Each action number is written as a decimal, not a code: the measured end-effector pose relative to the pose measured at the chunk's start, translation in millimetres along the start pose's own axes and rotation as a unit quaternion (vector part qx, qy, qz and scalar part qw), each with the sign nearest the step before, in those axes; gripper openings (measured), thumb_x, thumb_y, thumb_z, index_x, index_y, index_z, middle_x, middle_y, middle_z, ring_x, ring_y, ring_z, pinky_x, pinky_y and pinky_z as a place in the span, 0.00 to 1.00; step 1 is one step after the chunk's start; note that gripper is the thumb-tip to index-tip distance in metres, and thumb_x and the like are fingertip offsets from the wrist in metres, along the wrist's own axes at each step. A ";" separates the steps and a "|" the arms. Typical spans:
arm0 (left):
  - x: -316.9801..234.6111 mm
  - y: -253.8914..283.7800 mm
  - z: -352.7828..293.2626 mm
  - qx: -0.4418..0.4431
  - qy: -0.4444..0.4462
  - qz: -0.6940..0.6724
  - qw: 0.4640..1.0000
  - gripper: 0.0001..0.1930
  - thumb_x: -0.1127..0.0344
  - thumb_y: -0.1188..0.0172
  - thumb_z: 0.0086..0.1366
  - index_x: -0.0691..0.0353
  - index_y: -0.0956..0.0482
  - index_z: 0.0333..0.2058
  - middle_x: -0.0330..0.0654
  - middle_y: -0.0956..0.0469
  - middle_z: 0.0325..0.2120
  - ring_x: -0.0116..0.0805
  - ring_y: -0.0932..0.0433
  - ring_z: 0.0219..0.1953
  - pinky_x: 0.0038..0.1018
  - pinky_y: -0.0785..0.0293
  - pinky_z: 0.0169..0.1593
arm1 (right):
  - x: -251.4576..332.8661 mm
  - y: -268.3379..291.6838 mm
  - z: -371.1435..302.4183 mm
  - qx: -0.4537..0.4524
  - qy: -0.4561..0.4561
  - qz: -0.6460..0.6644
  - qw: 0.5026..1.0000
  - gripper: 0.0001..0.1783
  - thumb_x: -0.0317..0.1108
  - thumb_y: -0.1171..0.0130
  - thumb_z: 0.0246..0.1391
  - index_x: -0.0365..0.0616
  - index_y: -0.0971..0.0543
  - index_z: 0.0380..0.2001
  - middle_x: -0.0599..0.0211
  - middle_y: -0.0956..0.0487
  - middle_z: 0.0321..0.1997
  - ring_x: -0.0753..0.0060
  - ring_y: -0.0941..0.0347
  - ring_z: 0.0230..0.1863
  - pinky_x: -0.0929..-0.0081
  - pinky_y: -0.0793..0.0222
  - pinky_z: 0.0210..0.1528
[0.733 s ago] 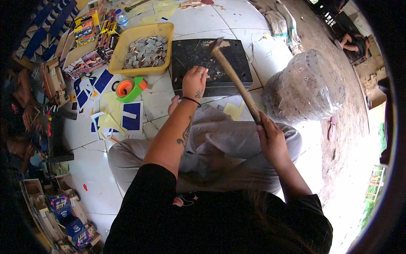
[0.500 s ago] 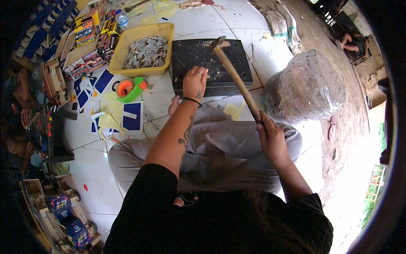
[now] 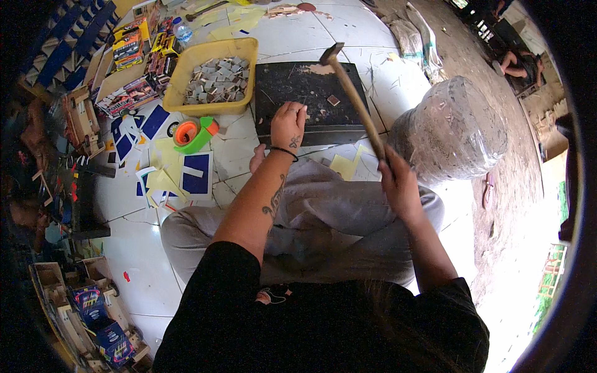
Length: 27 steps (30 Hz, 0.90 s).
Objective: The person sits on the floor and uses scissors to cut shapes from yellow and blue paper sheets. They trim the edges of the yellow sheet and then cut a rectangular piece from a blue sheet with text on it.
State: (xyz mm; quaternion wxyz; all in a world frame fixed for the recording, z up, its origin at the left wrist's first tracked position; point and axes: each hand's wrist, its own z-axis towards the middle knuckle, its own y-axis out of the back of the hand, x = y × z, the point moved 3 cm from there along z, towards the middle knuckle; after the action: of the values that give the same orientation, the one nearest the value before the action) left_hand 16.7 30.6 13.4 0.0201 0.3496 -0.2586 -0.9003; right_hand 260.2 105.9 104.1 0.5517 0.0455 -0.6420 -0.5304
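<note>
Hammer movement: since the earlier frame, the hammer [image 3: 357,105] has shifted up and slightly to the right in view, its head now at the far edge of the black block.
Right hand: it has moved up with the handle; I find the right hand [image 3: 400,186] wrapped firmly round the lower end of the shaft.
Square piece: a small brown square piece [image 3: 334,100] now shows on the block, just left of the handle. The shaft crossed that spot earlier, so I cannot certify whether the piece is new or merely uncovered.
Left hand: the left hand [image 3: 288,124] is at the near left part of the block, fingers drawn together. I cannot tell whether they pinch anything.
Black block: the black block [image 3: 286,84] stands in front of the person's crossed legs, its top scuffed, with a pale worn patch near the far edge.
Bearing on the work: the hammer head looks raised, and I judge it is not striking at this moment. The square piece lies apart from the left hand, so I judge the fingers well clear of it.
Yellow tub: left of the block, the yellow tub [image 3: 217,110] holds many small grey pieces [image 3: 217,78].
Blue card: cut blue card [image 3: 198,174] and yellow scraps lie on the tiles, nearer the person than the tub.
Wrapped bundle: a plastic-wrapped bundle [image 3: 451,130] stands right of the block, beyond the right hand.
</note>
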 end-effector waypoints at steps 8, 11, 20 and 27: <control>42.1 54.3 53.6 -0.070 -0.018 0.092 0.993 0.06 0.62 0.43 0.52 0.58 0.24 0.25 0.44 0.26 0.20 0.42 0.26 0.24 0.33 0.31 0.29 | -48.5 -29.2 74.2 0.019 -0.048 -0.203 0.978 0.24 0.29 0.51 0.49 0.46 0.37 0.51 0.50 0.32 0.45 0.46 0.32 0.41 0.58 0.33 0.41; 77.9 90.3 88.1 -0.009 0.033 0.275 0.961 0.08 0.61 0.41 0.47 0.56 0.23 0.26 0.43 0.25 0.26 0.44 0.27 0.33 0.36 0.31 0.36 | -60.2 -38.2 73.0 0.023 -0.041 -0.202 0.978 0.25 0.31 0.50 0.48 0.48 0.39 0.52 0.50 0.33 0.46 0.45 0.31 0.41 0.57 0.33 0.41; -16.8 -31.4 59.3 0.177 -0.039 0.187 0.965 0.16 0.55 0.40 0.47 0.60 0.23 0.31 0.42 0.28 0.34 0.43 0.33 0.42 0.40 0.36 0.43 | -20.3 -31.8 91.9 -0.103 0.105 -0.185 0.972 0.27 0.35 0.44 0.45 0.43 0.35 0.50 0.54 0.32 0.42 0.50 0.35 0.45 0.59 0.40 0.48; -17.4 -41.5 38.0 0.117 0.060 -0.069 0.989 0.09 0.71 0.39 0.47 0.62 0.28 0.28 0.42 0.28 0.26 0.42 0.28 0.31 0.34 0.32 0.35 | 25.4 -65.0 196.0 -0.029 0.274 -0.119 0.954 0.17 0.27 0.42 0.38 0.39 0.25 0.37 0.59 0.26 0.36 0.55 0.32 0.42 0.65 0.36 0.45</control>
State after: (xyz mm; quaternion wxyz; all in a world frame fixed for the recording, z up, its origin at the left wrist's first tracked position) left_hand 11.5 87.4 27.9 -0.0679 0.4202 -0.3358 -0.8403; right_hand 67.8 185.0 106.9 0.6403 0.2490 -0.4406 -0.5778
